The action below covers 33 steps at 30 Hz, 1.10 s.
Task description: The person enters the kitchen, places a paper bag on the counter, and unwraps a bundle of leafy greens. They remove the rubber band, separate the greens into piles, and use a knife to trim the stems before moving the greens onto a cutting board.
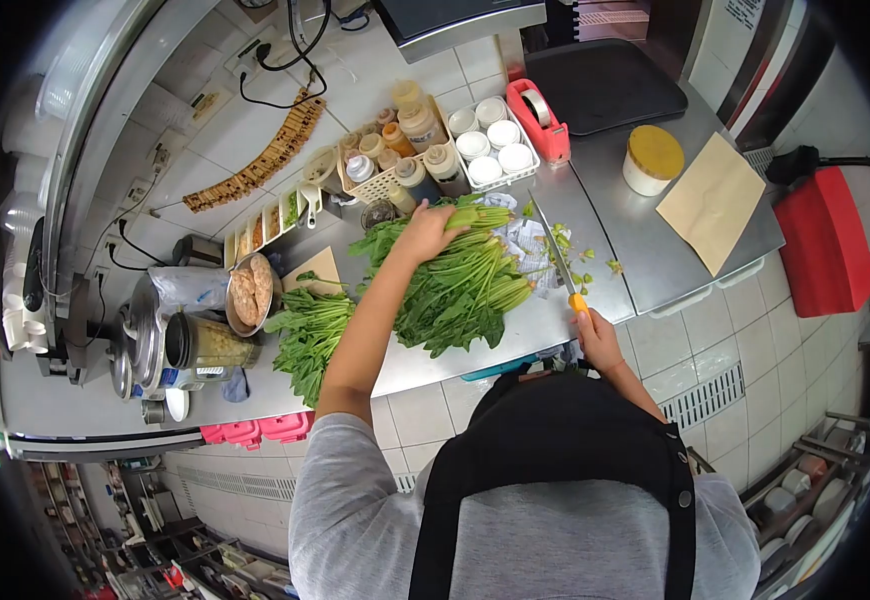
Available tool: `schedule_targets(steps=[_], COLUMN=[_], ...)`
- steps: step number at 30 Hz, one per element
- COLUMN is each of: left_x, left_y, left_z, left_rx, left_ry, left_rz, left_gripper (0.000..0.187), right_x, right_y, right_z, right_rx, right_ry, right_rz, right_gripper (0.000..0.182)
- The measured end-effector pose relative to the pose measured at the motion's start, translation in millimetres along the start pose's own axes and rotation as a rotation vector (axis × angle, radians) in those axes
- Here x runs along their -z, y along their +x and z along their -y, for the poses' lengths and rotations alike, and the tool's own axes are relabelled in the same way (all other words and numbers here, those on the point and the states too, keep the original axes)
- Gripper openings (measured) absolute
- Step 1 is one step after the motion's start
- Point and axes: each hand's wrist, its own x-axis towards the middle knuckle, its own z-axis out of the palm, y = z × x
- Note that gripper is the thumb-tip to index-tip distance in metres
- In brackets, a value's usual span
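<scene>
Green leafy stalks (460, 285) heaped on steel counter (645, 240), head view: my left hand (425, 232) is pressed onto the pile's far end, fingers curled over stems w/ a loose grasp. My right hand (598, 338), at the near counter edge, is closed round the yellow-handled knife (563, 268), blade pointing far, just right of the pile. Trimmed bits (583, 262) lie beside the blade. Basket of sauce bottles (395, 160) sits farther back.
</scene>
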Motion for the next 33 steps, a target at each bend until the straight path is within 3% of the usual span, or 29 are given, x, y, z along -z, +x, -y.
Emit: schedule_targets(steps=[1,6,8,9,13,16,17,21,23,26,28,30,33], left_x=[16,9,-7,-24,-26,-45,-48,-28,-17,-9,-1,12,6], left_y=[5,15,12,11,-9,-21,-24,-26,-17,-15,-6,3,10], left_z=[-15,-21,-23,-13,-54,-63,-64,-64,-51,-24,-18,-26,-34], left_rx=[0.126,0.14,0.24,0.261,0.374,0.372,0.397,0.332,0.463,0.375,0.419,0.444,0.445], left_ry=[-0.062,-0.062,0.025,0.019,0.188,0.349,0.319,0.288,-0.015,-0.211,-0.258,-0.26,-0.169], left_rz=[0.032,0.174,0.362,0.421,0.386,0.24,0.201,0.079,0.137,0.021,0.032,0.2,0.284], left_gripper=[0.034,0.046,0.063,0.08,0.087,0.082,0.072,0.061,0.055,0.062,0.061,0.058,0.056], right_x=[0,-1,-2,-2,-1,-2,-3,-6,-9,-16,-21,-26,-31], right_y=[1,2,1,1,-1,-1,-1,-1,1,2,5,8,13], right_z=[0,-1,-1,-2,-3,-4,-3,7,18,40,52,60,60], right_rx=[0.009,-0.031,-0.038,-0.042,-0.011,-0.022,-0.023,0.033,0.08,0.182,0.233,0.256,0.261], right_ry=[-0.001,0.054,0.073,0.08,0.056,0.014,0.015,-0.102,-0.162,-0.226,-0.217,-0.233,-0.273], right_rz=[-0.002,0.012,0.009,0.012,0.009,0.023,0.023,0.054,0.069,0.099,0.114,0.118,0.103], right_gripper=[0.034,0.033,0.033,0.033,0.032,0.032,0.032,0.032,0.032,0.032,0.032,0.032,0.033])
